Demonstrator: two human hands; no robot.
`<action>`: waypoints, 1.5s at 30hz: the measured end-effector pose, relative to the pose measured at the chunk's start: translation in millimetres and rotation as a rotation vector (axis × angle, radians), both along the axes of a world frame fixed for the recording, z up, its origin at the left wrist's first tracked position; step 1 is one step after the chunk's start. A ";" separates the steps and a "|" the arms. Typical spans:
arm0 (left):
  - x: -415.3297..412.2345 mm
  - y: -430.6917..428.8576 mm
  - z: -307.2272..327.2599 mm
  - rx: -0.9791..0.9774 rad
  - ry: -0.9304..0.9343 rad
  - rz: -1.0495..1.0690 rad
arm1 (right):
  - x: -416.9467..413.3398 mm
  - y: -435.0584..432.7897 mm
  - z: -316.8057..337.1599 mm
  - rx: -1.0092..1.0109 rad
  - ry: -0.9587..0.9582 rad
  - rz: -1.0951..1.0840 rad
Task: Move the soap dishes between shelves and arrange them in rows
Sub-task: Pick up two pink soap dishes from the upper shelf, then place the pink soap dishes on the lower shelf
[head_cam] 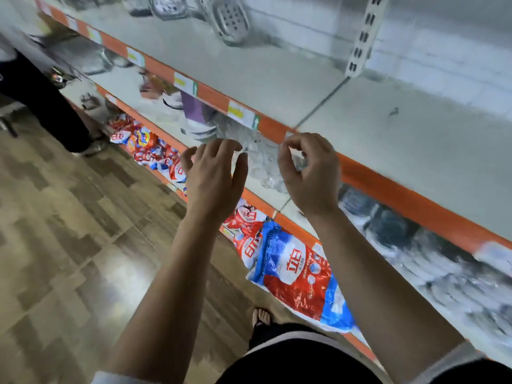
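Closest in, two bare forearms reach up from a dark garment (291,361) at the bottom edge towards a long shop shelving unit that runs from upper left to lower right. Its top shelf (277,79) is pale grey metal, mostly bare, with an orange front strip (401,195). A slotted white upright (363,34) stands at its back, upper right. The floor (69,245) on the left is glossy wood-pattern plank in mixed browns. Someone's dark trouser leg (41,101) stands at the left edge.

Red, white and blue detergent bags (293,270) sit on the lowest shelf at centre, the nearest printed with the characters 立白. More bags lie further up to the left, their print too blurred to read.

The left hand (214,173) hovers at centre with fingers relaxed and spread, holding nothing. The right hand (310,173) is just beside it, fingers curled in, thumb near the forefinger, nothing visible in them. Behind both, on the middle shelf, lies blurred clear plastic ware (260,162).

The soap dishes (230,18), grey and perforated, sit on the top shelf at the top centre, one tilted up. Price labels (241,113), white and yellow with green arrows, dot the strip, their print unreadable. A sandalled foot (261,317) shows low down.
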State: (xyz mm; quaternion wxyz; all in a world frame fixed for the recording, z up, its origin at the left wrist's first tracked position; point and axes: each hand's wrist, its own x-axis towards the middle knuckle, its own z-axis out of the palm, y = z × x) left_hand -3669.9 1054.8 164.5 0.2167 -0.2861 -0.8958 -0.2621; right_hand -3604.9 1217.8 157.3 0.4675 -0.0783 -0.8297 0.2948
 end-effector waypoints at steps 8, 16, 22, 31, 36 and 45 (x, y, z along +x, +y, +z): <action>-132.8 -25.1 3.8 0.021 -0.033 0.063 | -153.6 -17.9 15.0 0.019 -0.034 0.074; -287.0 -75.8 -4.5 0.040 -0.025 0.029 | -300.2 -72.7 1.8 0.028 -0.047 0.061; -414.5 -113.7 10.5 0.011 0.033 -0.071 | -406.2 -122.8 13.3 -0.005 -0.048 -0.004; -562.1 -136.1 1.5 -0.032 -0.011 -0.171 | -545.2 -139.4 12.3 -0.069 -0.058 -0.081; -655.0 -133.4 5.2 -0.061 0.010 -0.196 | -641.5 -131.7 16.0 -0.125 -0.072 -0.124; -795.2 -102.8 10.7 -0.085 0.016 -0.260 | -772.9 -98.7 27.1 -0.066 -0.203 -0.213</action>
